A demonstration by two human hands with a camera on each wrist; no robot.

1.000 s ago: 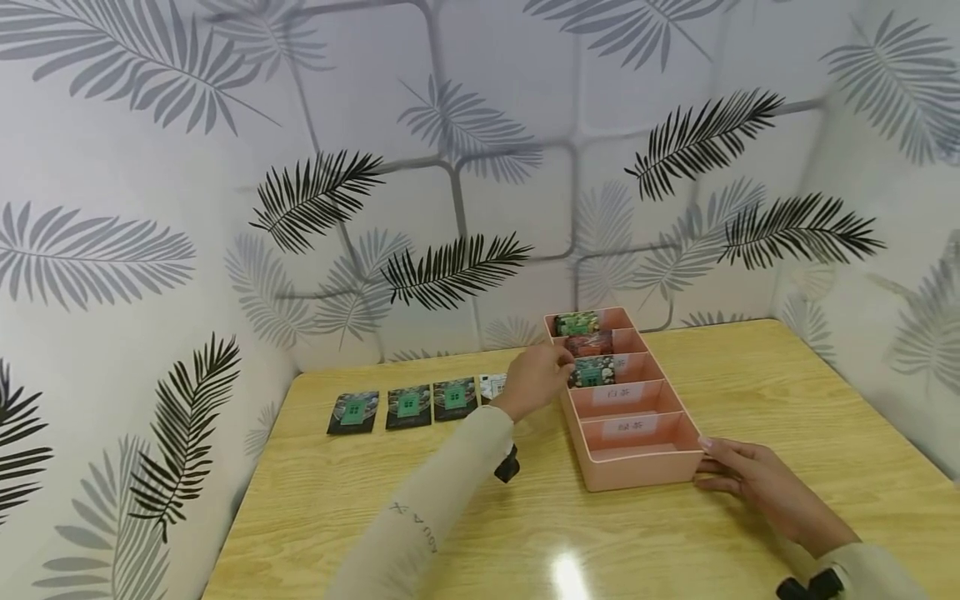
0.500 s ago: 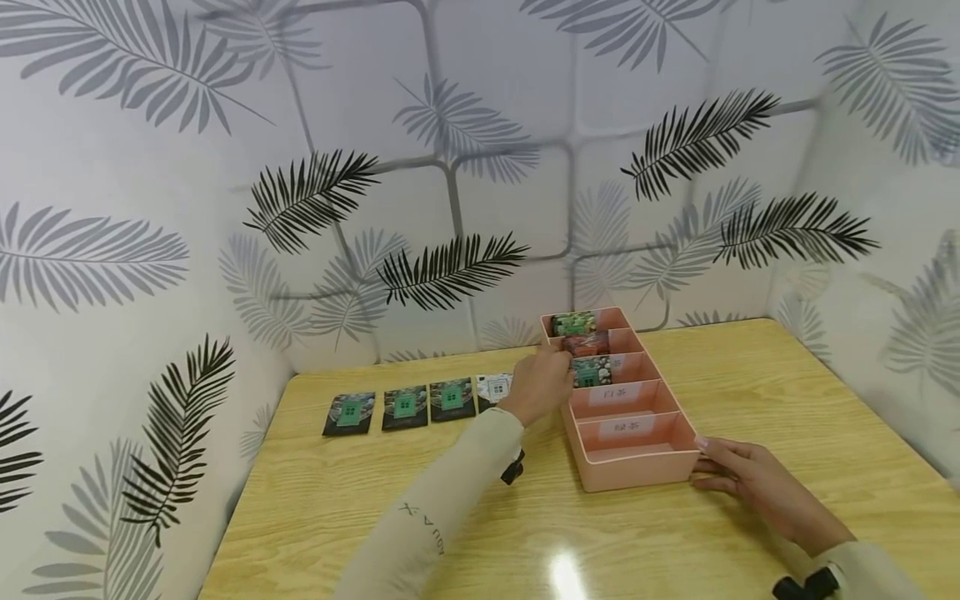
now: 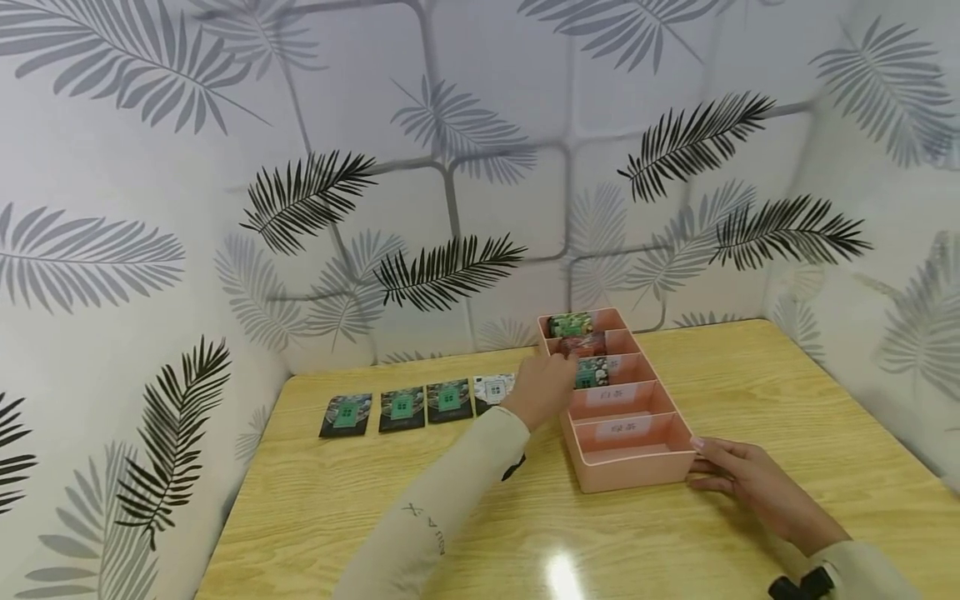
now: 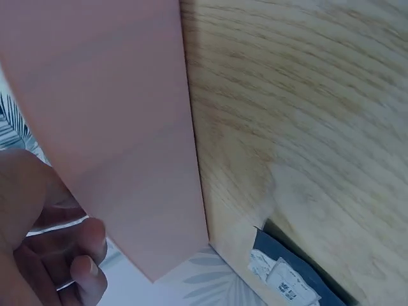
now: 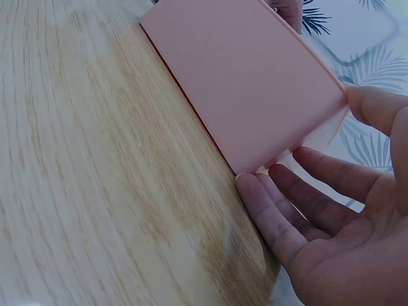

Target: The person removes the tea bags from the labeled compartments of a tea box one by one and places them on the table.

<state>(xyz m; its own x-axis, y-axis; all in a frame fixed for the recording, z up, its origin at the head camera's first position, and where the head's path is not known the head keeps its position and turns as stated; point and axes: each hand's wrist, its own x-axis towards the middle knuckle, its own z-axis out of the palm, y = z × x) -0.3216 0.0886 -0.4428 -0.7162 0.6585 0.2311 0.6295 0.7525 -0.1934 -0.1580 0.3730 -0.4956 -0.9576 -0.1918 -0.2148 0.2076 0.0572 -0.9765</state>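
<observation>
A pink divided storage box point(image 3: 637, 475) stands on the table, its compartments running away from me. Printed packets lie in the three farthest ones: a green-yellow packet point(image 3: 570, 325), a red packet point(image 3: 583, 344) and a dark flowered packet point(image 3: 592, 372). My left hand point(image 3: 542, 387) reaches over the box's left rim beside the flowered packet and covers part of it. Its fingers are bent at the rim in the left wrist view; whether they pinch the packet is hidden. My right hand point(image 3: 757, 487) holds the near right corner, thumb at the rim, fingers against the wall.
Left of the box, a row of flat packets lies on the wooden table point(image 3: 337, 500): a dark packet point(image 3: 346, 414) at the far left, two more dark ones, and a white-patterned packet point(image 3: 492, 390) nearest my left arm. A leaf-printed wall covering point(image 3: 510, 200) rises behind.
My left hand has shifted a little right over the rim, covering more of the flowered packet. The right hand keeps its place at the corner. The whole view has drifted slightly.
</observation>
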